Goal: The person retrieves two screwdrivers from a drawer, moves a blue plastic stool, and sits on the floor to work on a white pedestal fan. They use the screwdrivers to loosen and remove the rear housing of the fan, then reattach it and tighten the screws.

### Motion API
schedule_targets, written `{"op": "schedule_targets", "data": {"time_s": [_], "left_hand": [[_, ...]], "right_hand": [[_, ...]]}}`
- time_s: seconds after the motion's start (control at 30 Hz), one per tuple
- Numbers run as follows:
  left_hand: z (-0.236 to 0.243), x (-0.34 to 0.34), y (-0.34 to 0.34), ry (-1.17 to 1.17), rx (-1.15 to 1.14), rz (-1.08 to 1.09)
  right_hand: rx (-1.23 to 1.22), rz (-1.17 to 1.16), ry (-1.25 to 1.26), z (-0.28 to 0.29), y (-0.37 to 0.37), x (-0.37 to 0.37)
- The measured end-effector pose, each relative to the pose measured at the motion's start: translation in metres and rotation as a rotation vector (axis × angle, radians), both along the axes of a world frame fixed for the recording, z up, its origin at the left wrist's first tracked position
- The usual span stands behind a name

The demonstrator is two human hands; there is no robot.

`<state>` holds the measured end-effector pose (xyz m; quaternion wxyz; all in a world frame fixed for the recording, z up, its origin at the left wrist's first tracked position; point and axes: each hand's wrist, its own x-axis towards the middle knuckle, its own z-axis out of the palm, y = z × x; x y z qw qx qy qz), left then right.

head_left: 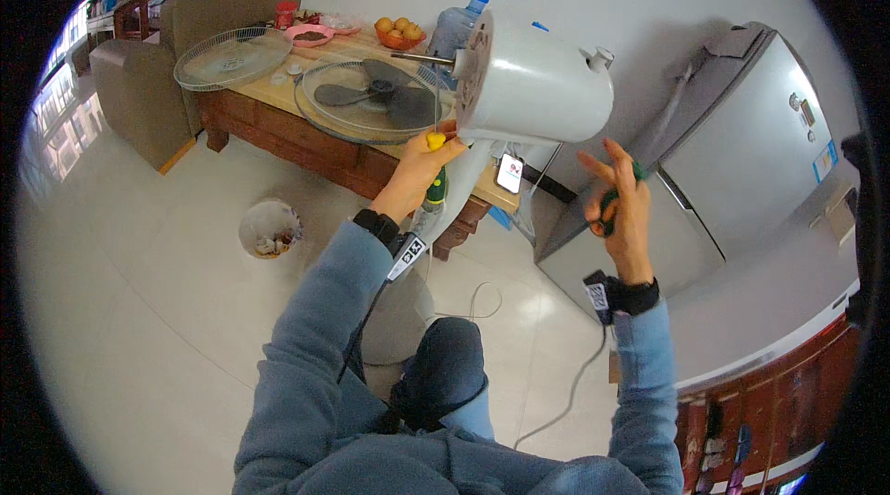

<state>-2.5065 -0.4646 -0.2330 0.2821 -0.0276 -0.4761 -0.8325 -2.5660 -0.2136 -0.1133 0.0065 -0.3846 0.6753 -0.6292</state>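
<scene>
There is one white fan head (542,78), and it sits on one white pole (461,198) in front of two hands. One thin metal rod (426,59) sticks out of the fan head's left side. The left hand (417,172) is just below and left of the fan head, and its fingers wrap around one yellow and green screwdriver (438,187) that points up. The right hand (623,208) is below and right of the fan head. It grips one green tool (607,217) with a finger loop, which looks like scissors, while some of its fingers stick out. I cannot tell if the left fingers touch the fan head. Left of the fan head is one wooden surface (262,98). It carries two round wire guards, one far to the left (215,69) and one nearer (320,124), and one dark fan blade (413,107) with three paddles lies on the nearer one. Behind the fan head's left side stands one blue water bottle (454,29). Farther left are one orange basket (408,43) of round fruit, one pink dish (297,32) and one red jar (286,13). One phone (510,173) with a lit screen is below the fan head. One bin (250,234) is on the floor, down and left from the fan head. One grey fridge (742,152) is to its right.
</scene>
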Motion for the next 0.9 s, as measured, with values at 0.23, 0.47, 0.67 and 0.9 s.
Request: {"op": "schedule_targets", "data": {"time_s": [0.23,0.47,0.67,0.9], "left_hand": [[-0.002,0.001,-0.002,-0.020,0.002,0.019],[-0.006,0.000,-0.003,0.053,0.032,-0.051],[-0.007,-0.003,-0.003,0.081,0.030,-0.033],[-0.010,-0.003,-0.004,0.109,0.072,-0.094]], "right_hand": [[-0.313,0.118,-0.308,0.006,-0.072,0.010],[-0.245,0.284,-0.208,0.013,-0.077,-0.010],[-0.235,0.373,-0.209,0.018,-0.080,-0.024],[-0.268,0.208,-0.172,0.007,-0.073,-0.004]]}}
